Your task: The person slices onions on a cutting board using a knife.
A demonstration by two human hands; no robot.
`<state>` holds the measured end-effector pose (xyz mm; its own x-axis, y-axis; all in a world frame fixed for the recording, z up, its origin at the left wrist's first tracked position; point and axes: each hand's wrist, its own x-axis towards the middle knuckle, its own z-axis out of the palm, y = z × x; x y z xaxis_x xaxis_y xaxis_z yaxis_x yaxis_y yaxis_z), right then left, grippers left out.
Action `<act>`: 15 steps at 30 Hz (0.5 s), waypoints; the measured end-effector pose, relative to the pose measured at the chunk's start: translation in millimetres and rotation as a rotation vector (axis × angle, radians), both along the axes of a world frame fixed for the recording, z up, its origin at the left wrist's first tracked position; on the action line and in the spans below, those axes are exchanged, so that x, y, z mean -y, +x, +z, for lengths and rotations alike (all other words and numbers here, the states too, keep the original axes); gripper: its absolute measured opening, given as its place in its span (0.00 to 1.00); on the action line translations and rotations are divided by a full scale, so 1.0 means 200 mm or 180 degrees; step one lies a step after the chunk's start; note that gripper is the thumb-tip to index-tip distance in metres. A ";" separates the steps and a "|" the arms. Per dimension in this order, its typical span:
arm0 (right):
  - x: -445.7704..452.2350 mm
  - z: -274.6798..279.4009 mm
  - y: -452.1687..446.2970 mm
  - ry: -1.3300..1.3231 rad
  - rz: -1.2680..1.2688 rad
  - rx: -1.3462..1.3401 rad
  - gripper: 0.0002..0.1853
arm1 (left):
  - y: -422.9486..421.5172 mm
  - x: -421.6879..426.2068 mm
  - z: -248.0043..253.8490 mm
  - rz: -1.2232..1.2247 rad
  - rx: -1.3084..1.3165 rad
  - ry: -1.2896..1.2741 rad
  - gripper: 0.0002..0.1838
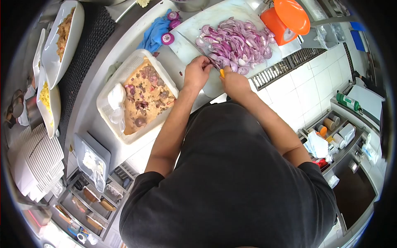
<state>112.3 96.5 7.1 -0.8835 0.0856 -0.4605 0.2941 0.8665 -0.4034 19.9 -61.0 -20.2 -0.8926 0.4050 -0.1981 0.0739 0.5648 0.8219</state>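
My right hand (236, 86) is closed around the yellow handle of a knife (222, 73). The thin blade runs up and left over the white cutting board (182, 45). Beside the blade, my left hand (197, 72) has its fingers pinched together at the board's near edge; what they hold is hidden. A large heap of sliced red onion (240, 43) spreads across the board just beyond both hands. Left of the board lie a cut red onion (167, 39) with its face up and more purple onion pieces (173, 17).
A blue cloth or glove (155, 33) lies by the onions. Left of my arm stands a white plastic crate (105, 93) with onion scraps and a knotted bag. An orange container (281, 31) sits at the board's right. Long white dishes of food (74, 41) stand far left.
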 end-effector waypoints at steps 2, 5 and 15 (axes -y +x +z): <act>-0.01 0.01 -0.04 -0.0038 0.0033 0.0003 0.19 | -0.01 0.00 -0.01 -0.0062 -0.0070 0.0029 0.09; -0.10 0.10 -0.03 -0.0111 0.0048 -0.0238 0.19 | -0.01 -0.01 -0.04 -0.0192 -0.0285 0.0057 0.10; -0.31 0.25 0.09 -0.0232 -0.0484 -0.0637 0.21 | 0.01 -0.12 0.13 -0.0491 -0.1539 -0.0524 0.15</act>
